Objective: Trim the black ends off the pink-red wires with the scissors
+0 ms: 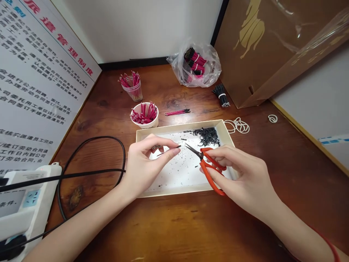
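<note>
Scissors (201,155) sit gripped in my right fingers (227,151), tips just beside the dark end of a thin wire (179,146) that my left fingers (167,155) pinch, tray (177,193) beneath them. I judge this a trimming step; next, the blades need to meet that end.

The head camera looks forward and down from above and behind the fingers (167,155), seemingly fairly near, with the shallow box (176,192) beneath them mid-view.
</note>
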The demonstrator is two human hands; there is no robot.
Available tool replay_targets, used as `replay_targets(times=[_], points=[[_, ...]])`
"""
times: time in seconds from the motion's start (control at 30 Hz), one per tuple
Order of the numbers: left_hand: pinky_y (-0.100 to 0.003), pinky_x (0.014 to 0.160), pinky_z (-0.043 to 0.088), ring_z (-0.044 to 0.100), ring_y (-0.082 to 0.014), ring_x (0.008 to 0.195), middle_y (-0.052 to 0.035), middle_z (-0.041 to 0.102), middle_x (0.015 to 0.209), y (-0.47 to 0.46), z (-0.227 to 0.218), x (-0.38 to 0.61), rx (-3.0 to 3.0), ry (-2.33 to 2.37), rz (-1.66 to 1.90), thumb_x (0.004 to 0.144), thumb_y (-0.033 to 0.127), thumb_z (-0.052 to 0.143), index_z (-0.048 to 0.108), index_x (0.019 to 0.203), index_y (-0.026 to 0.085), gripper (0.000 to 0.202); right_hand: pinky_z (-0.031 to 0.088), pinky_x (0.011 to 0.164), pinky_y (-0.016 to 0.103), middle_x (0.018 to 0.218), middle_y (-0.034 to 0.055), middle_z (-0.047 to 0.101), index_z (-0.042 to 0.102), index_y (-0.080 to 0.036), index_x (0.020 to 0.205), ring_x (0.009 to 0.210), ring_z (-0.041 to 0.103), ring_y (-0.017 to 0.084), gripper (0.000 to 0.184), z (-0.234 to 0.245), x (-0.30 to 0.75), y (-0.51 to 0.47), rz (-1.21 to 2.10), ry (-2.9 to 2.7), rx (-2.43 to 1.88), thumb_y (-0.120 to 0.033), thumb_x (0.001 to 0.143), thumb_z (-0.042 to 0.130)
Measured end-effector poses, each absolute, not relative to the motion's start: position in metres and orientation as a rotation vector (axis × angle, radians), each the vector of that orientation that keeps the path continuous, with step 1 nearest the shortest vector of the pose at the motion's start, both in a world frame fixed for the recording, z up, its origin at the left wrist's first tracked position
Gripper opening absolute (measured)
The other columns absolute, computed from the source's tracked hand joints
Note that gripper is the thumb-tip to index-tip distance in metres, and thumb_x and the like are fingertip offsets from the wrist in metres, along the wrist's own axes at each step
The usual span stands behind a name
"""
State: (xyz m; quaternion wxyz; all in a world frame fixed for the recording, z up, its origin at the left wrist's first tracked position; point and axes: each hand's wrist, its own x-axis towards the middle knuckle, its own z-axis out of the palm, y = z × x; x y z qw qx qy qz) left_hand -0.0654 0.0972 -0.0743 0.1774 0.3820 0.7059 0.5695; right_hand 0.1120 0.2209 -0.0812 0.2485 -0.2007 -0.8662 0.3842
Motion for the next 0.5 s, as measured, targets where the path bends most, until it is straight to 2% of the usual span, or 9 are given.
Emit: replay_targets(times=[0.1,0.27,0.5], points=[[-0.023,0.059,0.047,0.058,-0.0110,0.065,0.0016,0.075,0.072,0.0969,-0.0750,-0.0657,1.071,1.983,1.608,0.073,0.012,0.080,0.079,0.074,0.023,0.011,0.046,0.055,0.029,0.072,-0.0011,0.065,0.066,-0.021,0.094,0.058,0.054,0.012,0.012,-0.0842,0.1108,0.2207,1.032,-2.338,-0.530,-0.013,0.086,0.066],[-0.025,0.059,0.047,0.058,-0.0122,0.064,0.0001,0.075,0.072,0.0970,-0.0768,-0.0658,1.043,1.967,1.615,0.073,0.013,0.081,0.080,0.074,0.023,0.010,0.045,0.053,0.029,0.085,0.0032,0.072,0.067,-0.020,0.092,0.058,0.052,0.011,0.011,-0.0844,0.1111,0.2196,1.002,-2.342,-0.514,-0.012,0.086,0.067],[-0.025,0.059,0.046,0.058,-0.0118,0.065,0.0007,0.075,0.072,0.0976,-0.0767,-0.0658,1.028,1.953,1.627,0.072,0.012,0.081,0.080,0.074,0.024,0.011,0.045,0.052,0.028,0.081,0.0026,0.072,0.068,-0.020,0.090,0.058,0.052,0.012,0.010,-0.0827,0.1117,0.2192,1.003,-2.350,-0.504,-0.011,0.085,0.066]])
